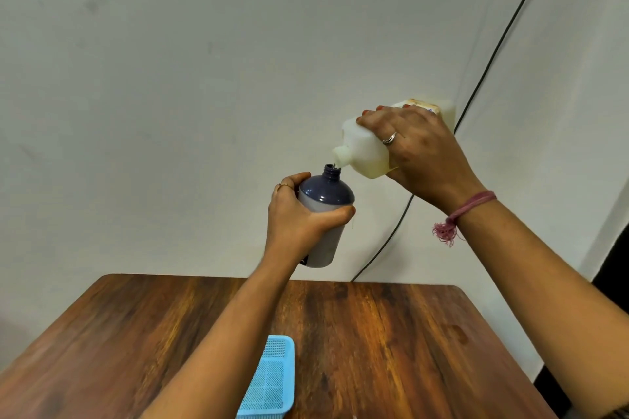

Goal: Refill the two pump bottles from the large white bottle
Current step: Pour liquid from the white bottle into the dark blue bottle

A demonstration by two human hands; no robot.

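At the lower edge, a light blue mesh basket (pixel 269 381) sits on the wooden table (pixel 391 343); its near end is cut off by the frame and its left side is hidden behind the left forearm. Above the table's far edge, the left hand (pixel 294 218) wraps its fingers and thumb around a dark blue pump bottle (pixel 325 214), covering much of its body. The bottle stands nearly upright, its open neck pointing up, with no pump on it. Just right of that neck, the right hand (pixel 418 153) grips the large white bottle (pixel 367 150), tilted with its long axis slanting down to the left, spout beside the blue neck. Any flow is too small to make out. A black cable (pixel 503 41) runs down the wall (pixel 204 78) behind.
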